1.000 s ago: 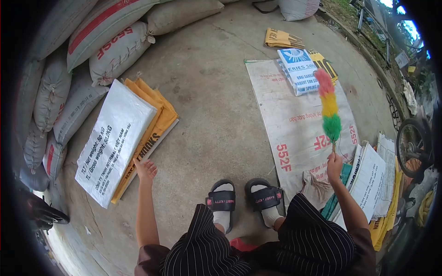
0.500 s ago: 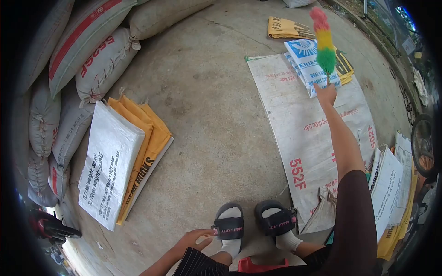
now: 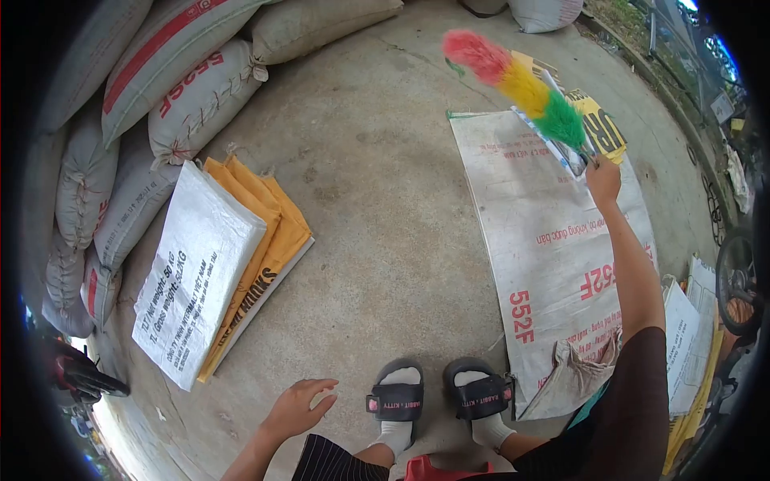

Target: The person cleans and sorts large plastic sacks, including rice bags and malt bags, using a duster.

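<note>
Our right hand has swung the duster from upright to a slant, its pink end now toward the left. That arm reaches forward, fist closed on the handle; our left hand hangs empty near the sandals, fingers loosely parted. The duster hides most of the blue-and-white bag, and we cannot tell whether they touch. Below lies a flat white sack on concrete floor, with full sacks piled at upper left.
</note>
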Demonstrator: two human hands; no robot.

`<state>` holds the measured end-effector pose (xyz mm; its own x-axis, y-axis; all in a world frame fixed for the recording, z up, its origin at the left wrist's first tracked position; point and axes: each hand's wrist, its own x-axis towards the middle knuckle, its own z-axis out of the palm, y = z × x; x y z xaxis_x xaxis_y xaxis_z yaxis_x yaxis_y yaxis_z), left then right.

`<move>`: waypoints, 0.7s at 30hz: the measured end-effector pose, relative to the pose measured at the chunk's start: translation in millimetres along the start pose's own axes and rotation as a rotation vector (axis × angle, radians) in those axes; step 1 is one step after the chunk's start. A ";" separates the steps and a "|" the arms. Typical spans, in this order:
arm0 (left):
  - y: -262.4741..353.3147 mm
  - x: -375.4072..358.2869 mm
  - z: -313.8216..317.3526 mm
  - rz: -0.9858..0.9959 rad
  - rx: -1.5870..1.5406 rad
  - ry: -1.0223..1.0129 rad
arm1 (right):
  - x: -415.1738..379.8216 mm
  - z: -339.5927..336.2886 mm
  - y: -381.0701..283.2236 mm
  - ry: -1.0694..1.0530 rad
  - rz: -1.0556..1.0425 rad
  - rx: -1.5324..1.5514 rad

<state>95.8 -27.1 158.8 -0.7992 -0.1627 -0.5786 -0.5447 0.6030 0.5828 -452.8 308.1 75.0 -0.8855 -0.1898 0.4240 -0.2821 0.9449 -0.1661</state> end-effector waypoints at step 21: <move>122.3 37.9 62.6 0.380 0.123 0.005 | -239.4 -105.0 -120.5 -0.391 1.156 1.714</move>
<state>14.8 89.3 172.4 -0.9394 0.0860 -0.3319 -0.1758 0.7102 0.6817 -168.0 267.7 87.0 -0.8134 -0.0846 -0.5755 0.5477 -0.4443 -0.7089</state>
